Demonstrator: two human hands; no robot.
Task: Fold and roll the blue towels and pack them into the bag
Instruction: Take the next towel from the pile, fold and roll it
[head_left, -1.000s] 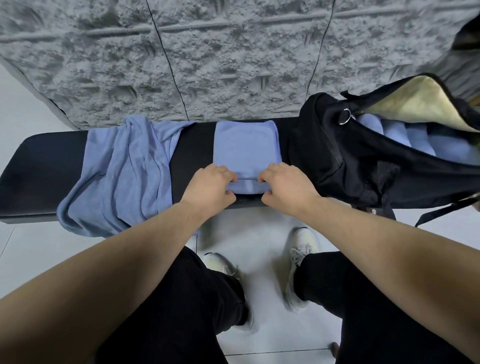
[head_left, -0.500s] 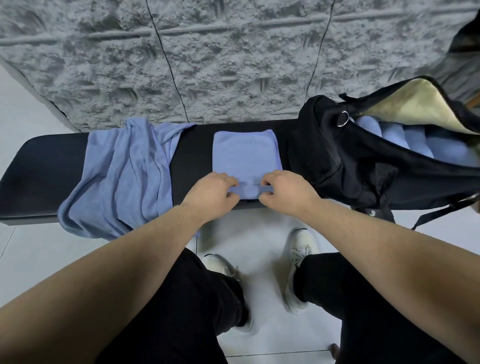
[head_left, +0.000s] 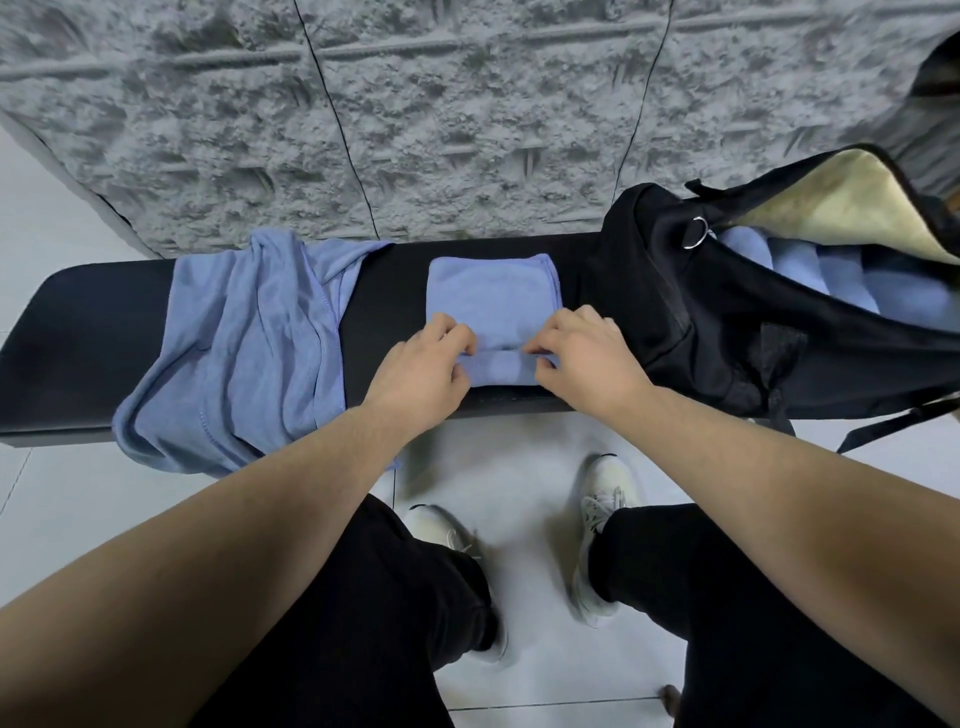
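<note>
Nearest: my legs in black trousers, white trainers (head_left: 605, 525) on pale glossy floor tiles (head_left: 519, 452). Both bare forearms reach forward to the worktop (head_left: 78, 343), a long, narrow black padded slab with rounded ends.

Left hand (head_left: 415, 374) and right hand (head_left: 587, 364) sit at the near edge of the folded towel (head_left: 493, 296), one at each end of a short, soft roll. Each grip is narrow, fingers curled over and pinching the rolled edge. The rest of this towel lies flat beyond, a neat blue rectangle of fine terry with a stitched hem.

To the left, loose towels (head_left: 249, 343) lie draped across the worktop in long wrinkles, spilling over its front edge.

To the right, the black fabric bag (head_left: 675, 312) lies open, with a metal ring and cream lining; rolled towels (head_left: 810, 270) are packed side by side inside.

Farthest: a rough grey textured wall (head_left: 467, 114).
</note>
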